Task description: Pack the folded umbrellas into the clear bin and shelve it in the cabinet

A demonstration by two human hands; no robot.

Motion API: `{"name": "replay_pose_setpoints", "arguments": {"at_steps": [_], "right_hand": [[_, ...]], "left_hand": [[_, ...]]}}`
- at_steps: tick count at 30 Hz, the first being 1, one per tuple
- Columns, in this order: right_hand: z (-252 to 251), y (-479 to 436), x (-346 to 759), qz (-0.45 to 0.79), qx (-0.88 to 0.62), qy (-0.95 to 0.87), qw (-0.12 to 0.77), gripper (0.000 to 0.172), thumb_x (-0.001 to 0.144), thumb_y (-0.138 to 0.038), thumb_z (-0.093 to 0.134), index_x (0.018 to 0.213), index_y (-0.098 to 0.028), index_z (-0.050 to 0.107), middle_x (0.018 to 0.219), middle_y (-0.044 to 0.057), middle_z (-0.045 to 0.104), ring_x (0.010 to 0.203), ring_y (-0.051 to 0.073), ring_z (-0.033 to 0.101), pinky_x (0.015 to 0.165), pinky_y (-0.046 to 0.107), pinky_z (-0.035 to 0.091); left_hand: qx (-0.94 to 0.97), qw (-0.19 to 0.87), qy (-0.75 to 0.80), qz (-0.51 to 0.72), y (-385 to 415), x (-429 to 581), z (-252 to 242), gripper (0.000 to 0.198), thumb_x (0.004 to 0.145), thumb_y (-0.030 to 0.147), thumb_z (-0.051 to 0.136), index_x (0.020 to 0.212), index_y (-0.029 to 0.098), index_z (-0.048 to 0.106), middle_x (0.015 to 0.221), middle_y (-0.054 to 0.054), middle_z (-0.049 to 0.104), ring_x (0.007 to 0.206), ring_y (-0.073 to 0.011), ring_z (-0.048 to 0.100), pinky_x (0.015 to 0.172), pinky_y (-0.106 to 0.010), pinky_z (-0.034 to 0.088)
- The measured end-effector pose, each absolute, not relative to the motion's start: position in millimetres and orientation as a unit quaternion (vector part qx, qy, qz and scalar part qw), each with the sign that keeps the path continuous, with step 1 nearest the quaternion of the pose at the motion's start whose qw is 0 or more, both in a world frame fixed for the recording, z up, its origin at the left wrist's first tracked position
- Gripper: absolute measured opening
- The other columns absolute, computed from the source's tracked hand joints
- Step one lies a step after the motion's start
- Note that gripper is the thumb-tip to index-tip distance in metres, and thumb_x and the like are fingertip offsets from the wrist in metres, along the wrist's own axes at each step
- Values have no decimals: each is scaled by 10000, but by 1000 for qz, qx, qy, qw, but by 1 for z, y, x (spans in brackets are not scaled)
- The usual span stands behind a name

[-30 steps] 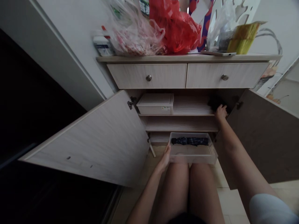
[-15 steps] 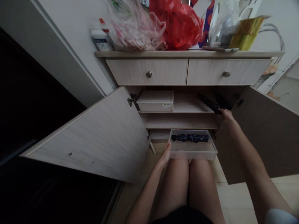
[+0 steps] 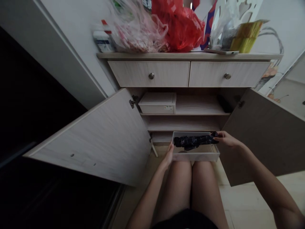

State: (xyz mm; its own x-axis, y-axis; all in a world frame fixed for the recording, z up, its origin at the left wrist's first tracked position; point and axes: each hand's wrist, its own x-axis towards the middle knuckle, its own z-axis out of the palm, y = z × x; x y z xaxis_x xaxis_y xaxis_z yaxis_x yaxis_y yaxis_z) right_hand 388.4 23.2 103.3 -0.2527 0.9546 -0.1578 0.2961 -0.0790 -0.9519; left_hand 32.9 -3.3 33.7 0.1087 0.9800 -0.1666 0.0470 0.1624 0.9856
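A clear plastic drawer box (image 3: 195, 156) rests on my knees, and my left hand (image 3: 169, 153) grips its left side. My right hand (image 3: 225, 138) pinches the right end of a dark folding umbrella (image 3: 195, 140), which lies lengthwise over the box. Its left end reaches the box's left wall. The blue plaid umbrella that lay in the box is hidden beneath the dark one, or nearly so. I cannot tell whether the dark umbrella touches the bottom.
An open cabinet has its left door (image 3: 95, 140) and right door (image 3: 269, 133) swung out on both sides. On the upper shelf are a white lidded box (image 3: 157, 103) and a dark object (image 3: 224, 103). Plastic bags, including a red bag (image 3: 178, 28), crowd the top.
My right hand has brought the dark umbrella from the upper shelf's right side down and left into the clear box. My left hand has stayed at the box's side.
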Motion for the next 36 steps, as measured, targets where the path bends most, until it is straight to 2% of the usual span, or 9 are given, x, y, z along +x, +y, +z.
{"name": "replay_pose_setpoints", "arguments": {"at_steps": [7,11,17,24,27,29,31,33,36], "right_hand": [[88,23,372,484,-477,-679,279,405,706,-417,687,1015,-156,673,933,54,701,861,191,649,820,316,510],[86,23,370,377,-478,-765,209,307,722,-224,614,1018,-160,670,956,56,699,882,191,652,816,295,496],[89,23,365,214,-509,-827,105,383,658,-24,563,978,-191,692,986,60,708,950,215,653,844,287,472],[85,25,355,99,-513,-853,7,367,637,-21,600,942,-198,699,1013,89,687,1019,242,616,867,300,461],[95,33,360,140,-487,-862,-36,394,625,-80,667,996,-207,707,1107,100,670,1033,262,614,881,311,467],[105,48,372,213,-479,-851,-9,403,674,-122,660,1062,-223,701,1133,73,672,1012,237,627,881,291,478],[116,70,390,227,-532,-813,70,361,780,-161,588,1123,-218,684,1124,65,678,997,217,633,895,292,481],[126,98,411,144,-634,-744,152,356,849,-204,541,1186,-175,652,1158,112,656,1054,244,612,943,338,465],[136,139,439,12,-752,-633,184,483,860,-229,561,1321,-87,544,1302,223,540,1192,318,528,991,413,426]], "left_hand": [[475,571,530,409,-4,35,37,812,871,731,387,1532,265,322,1606,-26,274,1505,-264,177,1232,-444,152],[472,578,520,414,-2,34,35,823,854,753,390,1527,283,330,1604,-19,285,1491,-282,228,1220,-463,200],[497,559,524,408,-2,31,34,760,892,689,380,1518,258,355,1610,-22,261,1505,-248,181,1234,-418,139],[505,550,513,424,-4,35,38,775,879,695,405,1499,232,395,1600,-45,285,1508,-248,157,1240,-402,103],[503,547,516,426,-5,36,39,747,894,683,388,1502,250,390,1594,-36,302,1505,-247,169,1241,-412,101],[502,548,521,419,-6,35,40,739,896,681,385,1505,262,384,1594,-21,302,1505,-250,170,1241,-407,103],[502,547,527,414,-7,35,40,741,896,679,385,1508,262,378,1596,-13,292,1506,-250,165,1242,-398,100],[504,545,529,412,-7,34,41,749,897,677,381,1511,248,372,1602,-17,274,1508,-248,162,1241,-396,96],[505,544,531,409,-7,34,40,742,901,669,378,1508,242,378,1608,-21,258,1510,-247,151,1242,-405,88]]}}
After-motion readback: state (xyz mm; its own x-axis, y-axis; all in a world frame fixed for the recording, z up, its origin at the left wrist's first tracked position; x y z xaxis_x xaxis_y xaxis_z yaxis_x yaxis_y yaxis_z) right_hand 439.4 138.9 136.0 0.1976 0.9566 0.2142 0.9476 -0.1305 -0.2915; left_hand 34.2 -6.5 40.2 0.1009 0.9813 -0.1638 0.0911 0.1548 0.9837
